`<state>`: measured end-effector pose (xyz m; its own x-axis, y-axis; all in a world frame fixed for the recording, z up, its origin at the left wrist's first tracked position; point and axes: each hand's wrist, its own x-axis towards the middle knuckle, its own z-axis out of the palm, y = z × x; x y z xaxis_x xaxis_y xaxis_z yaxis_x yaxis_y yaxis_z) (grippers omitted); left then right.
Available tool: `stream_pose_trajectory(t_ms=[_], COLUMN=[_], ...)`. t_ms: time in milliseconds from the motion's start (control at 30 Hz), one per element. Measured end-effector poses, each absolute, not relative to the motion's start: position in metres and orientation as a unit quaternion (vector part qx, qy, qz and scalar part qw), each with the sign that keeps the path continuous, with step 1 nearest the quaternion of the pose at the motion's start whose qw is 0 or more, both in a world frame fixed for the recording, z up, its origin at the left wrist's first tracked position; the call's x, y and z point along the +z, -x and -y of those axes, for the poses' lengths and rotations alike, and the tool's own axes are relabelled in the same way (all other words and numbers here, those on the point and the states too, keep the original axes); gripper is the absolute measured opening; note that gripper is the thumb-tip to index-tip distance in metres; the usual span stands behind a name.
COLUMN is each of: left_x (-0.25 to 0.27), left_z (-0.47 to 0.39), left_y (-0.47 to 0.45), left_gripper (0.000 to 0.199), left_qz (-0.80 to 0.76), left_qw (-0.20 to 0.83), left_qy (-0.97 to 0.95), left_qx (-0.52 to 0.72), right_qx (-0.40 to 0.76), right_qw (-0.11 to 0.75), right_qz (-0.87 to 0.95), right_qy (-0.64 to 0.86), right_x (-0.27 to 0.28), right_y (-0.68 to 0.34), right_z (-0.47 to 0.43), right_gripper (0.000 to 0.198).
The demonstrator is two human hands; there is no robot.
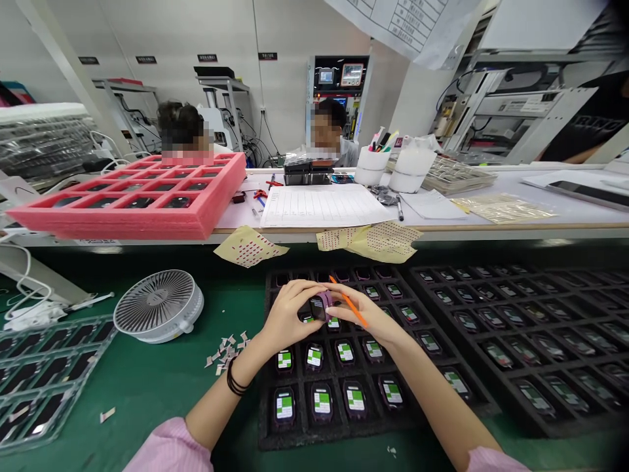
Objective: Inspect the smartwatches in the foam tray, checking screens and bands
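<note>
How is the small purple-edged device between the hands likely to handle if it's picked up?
The purple-edged device looks hard-cased, so it is probably stiff. The left hand and right hand seem to steady it with their fingers, suggesting little weight. Its dark face looks smooth and might be slippery.

Both hands (291, 312) close together, fingers (305, 286) curled, forearms (426, 387) angled inward.

Shirt (584, 121), far right: letters "RING" legible. 4 wall signs (207, 58), hanging sheet (417, 29): print too small to read.
</note>
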<state>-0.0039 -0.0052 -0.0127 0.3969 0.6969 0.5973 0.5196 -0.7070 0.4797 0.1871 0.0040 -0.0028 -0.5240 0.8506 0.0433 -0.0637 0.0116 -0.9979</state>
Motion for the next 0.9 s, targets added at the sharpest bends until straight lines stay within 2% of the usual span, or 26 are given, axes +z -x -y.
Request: stream_pose_trajectory(t_ms=[167, 633, 900], left_x=[-0.005, -0.007, -0.009], left_z=[0.008, 0.012, 0.015], left_y=[0.002, -0.003, -0.003], left_gripper=[0.043, 0.045, 0.05], left_qz=[-0.325, -0.295, -0.283], left_qw=[0.138, 0.149, 0.135], left_qy=[-0.823, -0.825, -0.831], left_qx=[0.445, 0.458, 0.458], right_qx=[0.686, 0.718, 0.711], right_qw=[0.361, 0.366, 0.365], right_qz=[0.567, 0.534, 0.55], right_qy=[0.279, 0.255, 0.242], right_x=[0.0, 0.002, 0.002], right_y=[-0.186, -0.182, -0.178], right_z=[-0.004, 0.005, 0.011], right_gripper=[0.035, 0.043, 0.04])
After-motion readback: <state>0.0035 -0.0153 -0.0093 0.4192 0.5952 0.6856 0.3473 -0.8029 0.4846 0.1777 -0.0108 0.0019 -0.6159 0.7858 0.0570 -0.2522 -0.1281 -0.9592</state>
